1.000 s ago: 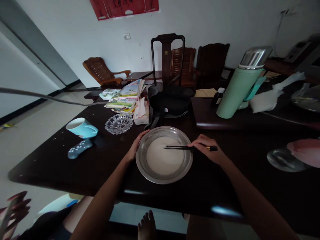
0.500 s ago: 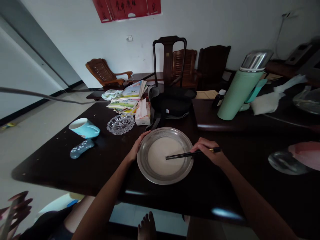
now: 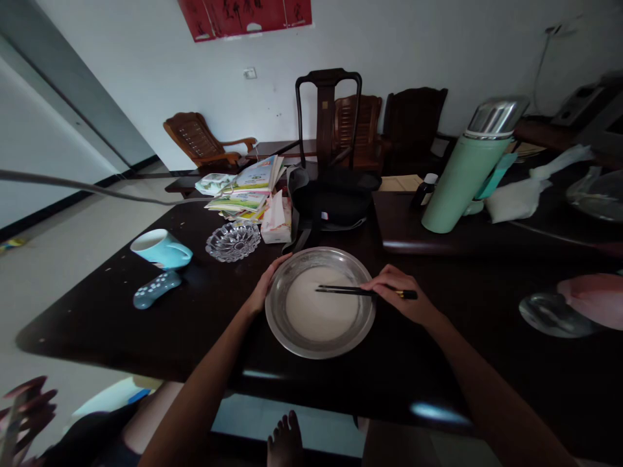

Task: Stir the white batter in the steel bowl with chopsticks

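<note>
Steadying the bowl (image 3: 278, 318) with my left hand (image 3: 263, 288) against its left side, I cannot tell how far those fingers curl beneath the rim. My right hand (image 3: 402, 292), at the bowl's right edge, pinches a pair of black chopsticks (image 3: 343, 290) between thumb and fingers, their tips reaching over the milky white mixture (image 3: 321, 318) in the bowl. The bowl sits on the dark table (image 3: 195, 331), near the edge on my side.

Just behind the bowl, a black bag (image 3: 335, 201) crowds the space, a strap trailing close to the far rim, with a tissue pack (image 3: 276, 227) beside it. To the bowl's left are a glass dish (image 3: 232, 242) and, farther out, a tilted-looking blue mug (image 3: 168, 253) with a spotted grey-blue object (image 3: 156, 290) in front. Books (image 3: 257, 176) are piled beyond the dish. Behind the bowl to the right, a green flask (image 3: 452, 175) stands by a small dark bottle (image 3: 425, 192) and a white plastic bag (image 3: 518, 198). Something pink (image 3: 598, 298) lies well right of the bowl. Another person's hand (image 3: 32, 408) shows well left of the bowl, on my side.
</note>
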Available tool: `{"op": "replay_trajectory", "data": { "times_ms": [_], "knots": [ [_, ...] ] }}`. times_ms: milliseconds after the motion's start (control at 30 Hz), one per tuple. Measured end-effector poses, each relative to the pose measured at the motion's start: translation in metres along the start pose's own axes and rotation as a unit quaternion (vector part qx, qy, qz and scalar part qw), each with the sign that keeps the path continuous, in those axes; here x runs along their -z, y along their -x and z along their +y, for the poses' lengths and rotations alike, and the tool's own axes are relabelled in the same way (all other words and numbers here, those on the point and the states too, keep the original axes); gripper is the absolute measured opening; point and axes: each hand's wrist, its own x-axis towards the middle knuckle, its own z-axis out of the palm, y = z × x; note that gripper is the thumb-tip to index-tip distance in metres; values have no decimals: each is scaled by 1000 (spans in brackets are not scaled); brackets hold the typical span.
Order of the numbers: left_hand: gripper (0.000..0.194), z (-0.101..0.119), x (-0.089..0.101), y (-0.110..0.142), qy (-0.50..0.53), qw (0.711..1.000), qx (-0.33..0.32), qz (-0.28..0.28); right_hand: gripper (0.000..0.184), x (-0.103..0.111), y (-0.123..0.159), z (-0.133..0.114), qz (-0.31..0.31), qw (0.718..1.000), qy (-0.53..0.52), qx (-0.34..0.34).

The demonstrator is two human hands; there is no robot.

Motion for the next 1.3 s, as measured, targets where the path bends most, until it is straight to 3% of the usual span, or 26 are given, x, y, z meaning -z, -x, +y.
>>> {"op": "replay_trajectory", "data": {
  "times_ms": [100,267,433,500,600,767,933,1000,1100,1167,1300],
  "knots": [
    [59,1,-1,1,8,1000,1,-3,34,3,0,1,50,998,-17,-16],
    [61,1,0,0,-5,1000,-5,-3,26,-1,0,0,-7,1000,-17,-5],
    [60,1,-1,0,-7,1000,-3,-1,36,4,-1,0,43,999,-10,-23],
    [60,1,-1,0,-14,1000,-2,1,39,3,-1,-1,17,999,-25,-17],
    [60,2,0,0,-17,1000,-5,4,28,0,-1,-2,-23,999,-23,1],
    [61,3,-2,0,1,1000,-4,-5,34,4,0,0,34,999,-20,-21],
    [59,2,-3,1,2,1000,-2,2,27,1,1,0,-38,999,-35,-1],
    [59,2,-2,1,9,1000,1,3,24,1,0,0,-18,1000,-20,-3],
    [59,1,-2,0,9,1000,4,0,33,5,0,1,29,999,-16,-21],
    [60,1,-1,0,5,1000,4,-2,36,5,0,0,12,999,-28,-21],
    [60,0,0,0,3,1000,-1,-4,24,2,0,-2,-27,999,-28,-1]
  ]
}}
